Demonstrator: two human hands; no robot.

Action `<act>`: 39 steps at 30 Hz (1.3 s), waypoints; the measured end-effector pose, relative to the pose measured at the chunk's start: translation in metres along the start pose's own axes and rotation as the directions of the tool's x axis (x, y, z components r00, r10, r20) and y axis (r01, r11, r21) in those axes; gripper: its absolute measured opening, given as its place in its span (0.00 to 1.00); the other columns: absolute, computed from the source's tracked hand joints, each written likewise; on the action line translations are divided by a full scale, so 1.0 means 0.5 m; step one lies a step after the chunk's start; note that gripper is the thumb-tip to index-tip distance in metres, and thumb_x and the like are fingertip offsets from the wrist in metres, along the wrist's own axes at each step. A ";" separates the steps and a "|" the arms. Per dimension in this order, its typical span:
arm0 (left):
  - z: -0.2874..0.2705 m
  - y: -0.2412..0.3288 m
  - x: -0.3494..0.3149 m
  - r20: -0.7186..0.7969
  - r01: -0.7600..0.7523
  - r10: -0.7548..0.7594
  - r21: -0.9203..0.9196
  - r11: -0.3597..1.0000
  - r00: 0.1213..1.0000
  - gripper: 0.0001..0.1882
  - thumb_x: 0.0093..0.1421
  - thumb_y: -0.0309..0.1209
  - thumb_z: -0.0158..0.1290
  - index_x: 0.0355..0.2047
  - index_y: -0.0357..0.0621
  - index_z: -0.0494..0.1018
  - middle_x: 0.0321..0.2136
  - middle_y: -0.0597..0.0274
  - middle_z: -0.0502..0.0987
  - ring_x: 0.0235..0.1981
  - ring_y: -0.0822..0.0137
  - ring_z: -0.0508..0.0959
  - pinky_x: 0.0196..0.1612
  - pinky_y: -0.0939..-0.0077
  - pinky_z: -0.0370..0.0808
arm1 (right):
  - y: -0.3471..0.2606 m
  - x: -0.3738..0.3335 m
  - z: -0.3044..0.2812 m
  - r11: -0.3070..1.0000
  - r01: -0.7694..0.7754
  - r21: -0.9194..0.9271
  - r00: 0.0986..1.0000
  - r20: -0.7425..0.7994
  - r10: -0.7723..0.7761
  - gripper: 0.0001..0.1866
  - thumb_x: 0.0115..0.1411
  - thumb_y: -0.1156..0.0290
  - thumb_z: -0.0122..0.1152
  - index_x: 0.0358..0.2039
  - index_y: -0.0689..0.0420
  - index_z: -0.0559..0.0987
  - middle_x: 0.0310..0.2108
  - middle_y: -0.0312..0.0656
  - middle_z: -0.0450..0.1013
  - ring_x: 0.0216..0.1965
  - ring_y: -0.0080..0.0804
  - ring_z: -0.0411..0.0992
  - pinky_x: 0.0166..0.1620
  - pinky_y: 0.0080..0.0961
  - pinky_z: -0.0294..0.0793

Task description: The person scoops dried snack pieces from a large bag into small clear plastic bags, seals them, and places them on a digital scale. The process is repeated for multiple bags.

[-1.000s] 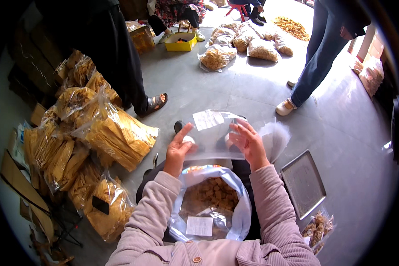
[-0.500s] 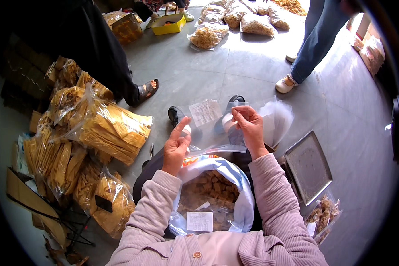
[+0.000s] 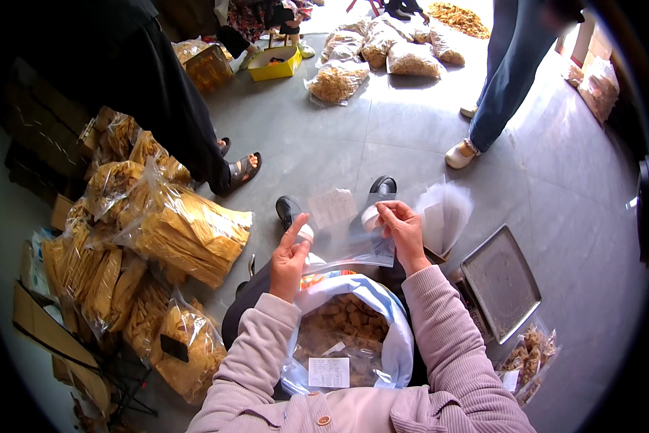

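A thin clear plastic bag [image 3: 353, 249] stretches between my two hands above my lap. My left hand [image 3: 290, 265] has its index finger straight and the bag's left edge against its curled fingers and thumb. Thumb and forefinger of my right hand [image 3: 404, 229] pinch the bag's far right corner. A printed white paper slip [image 3: 331, 208] shows at the bag's far left side; whether it lies inside or beneath is unclear. Below, between my knees, an open white and blue sack [image 3: 398, 325] holds brown cubes [image 3: 349, 317] and small clear packs, one with a white label [image 3: 329, 372].
Bagged yellow-brown sheets [image 3: 187, 227] are heaped at left. To the right are a stack of clear bags [image 3: 445, 216], a scale with a metal tray [image 3: 501, 281] and a filled bag [image 3: 530, 361]. People stand ahead; stuffed bags [image 3: 414, 60] and a yellow box [image 3: 275, 63] lie beyond.
The whole view has shifted slightly, so the floor things sit lower. My hands keep hold of the clear bag in nearly the same pose. The sandalled person's second foot has come into view.
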State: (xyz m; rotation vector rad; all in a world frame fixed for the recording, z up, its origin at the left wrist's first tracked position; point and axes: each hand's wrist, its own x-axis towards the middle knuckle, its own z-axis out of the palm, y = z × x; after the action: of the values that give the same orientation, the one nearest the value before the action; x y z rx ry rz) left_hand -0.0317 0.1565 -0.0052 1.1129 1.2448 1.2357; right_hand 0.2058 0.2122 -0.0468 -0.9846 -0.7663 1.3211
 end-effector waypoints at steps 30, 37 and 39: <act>0.002 -0.038 -0.006 -0.044 -0.051 0.058 0.144 0.988 0.997 0.30 0.65 0.17 0.49 0.65 0.55 0.68 0.49 0.71 0.76 0.26 0.84 0.64 0.31 0.89 0.66 | 0.035 -0.080 -0.042 0.997 -0.077 0.028 0.992 0.107 0.074 0.09 0.65 0.65 0.66 0.41 0.57 0.83 0.28 0.36 0.79 0.26 0.18 0.74 0.30 0.17 0.72; 0.002 -0.053 -0.012 -0.070 -0.160 0.178 0.213 0.964 0.981 0.29 0.64 0.17 0.48 0.64 0.52 0.69 0.61 0.59 0.72 0.55 0.69 0.74 0.52 0.78 0.71 | 0.065 -0.108 -0.059 0.998 -0.065 -0.007 0.984 0.167 0.066 0.10 0.65 0.66 0.65 0.42 0.57 0.82 0.30 0.37 0.80 0.30 0.20 0.76 0.32 0.17 0.74; 0.002 -0.045 -0.017 -0.092 -0.194 0.221 0.239 0.952 0.971 0.28 0.64 0.17 0.48 0.64 0.52 0.69 0.60 0.59 0.73 0.54 0.69 0.74 0.51 0.78 0.72 | 0.063 -0.124 -0.054 0.994 -0.106 -0.014 0.984 0.145 0.107 0.11 0.66 0.65 0.65 0.44 0.58 0.81 0.32 0.38 0.80 0.32 0.21 0.77 0.34 0.18 0.77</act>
State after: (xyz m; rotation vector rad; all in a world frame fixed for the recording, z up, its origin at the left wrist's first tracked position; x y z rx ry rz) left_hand -0.0294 0.1472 -0.0274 1.3836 1.4144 1.3563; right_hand 0.2094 0.1461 -0.0815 -0.9520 -0.8386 1.4969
